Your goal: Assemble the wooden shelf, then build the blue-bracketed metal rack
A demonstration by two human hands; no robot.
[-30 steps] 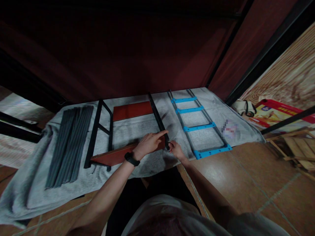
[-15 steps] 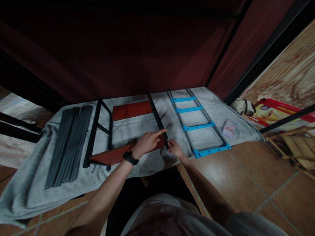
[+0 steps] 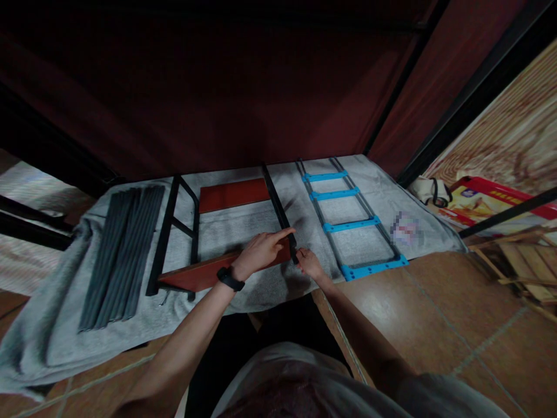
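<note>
A black metal frame (image 3: pixel 164 238) with two red-brown boards lies on its side on a grey blanket. My left hand (image 3: pixel 261 251), with a black band at its wrist, rests over the near board (image 3: pixel 198 275); its index finger stretches to the right-hand black rail (image 3: pixel 277 203) while the other fingers curl at the board. At that rail's near end, my right hand (image 3: pixel 308 264) is closed in a pinch, and whatever sits between its fingertips is too small to make out. The far board (image 3: pixel 234 195) spans the two sides untouched.
Grey tubes (image 3: pixel 124 255) lie bundled on the blanket (image 3: pixel 52 302) at left. To the right is a rack (image 3: pixel 363 224) with blue crosspieces and grey rods, beside a blurred packet (image 3: pixel 405 227). A red-and-yellow box (image 3: pixel 491 200) and wooden slatted piece (image 3: pixel 528 267) stand far right.
Hardly anything differs. My right hand's fingers have shifted very slightly at the rail's end; my left hand stays in place.
</note>
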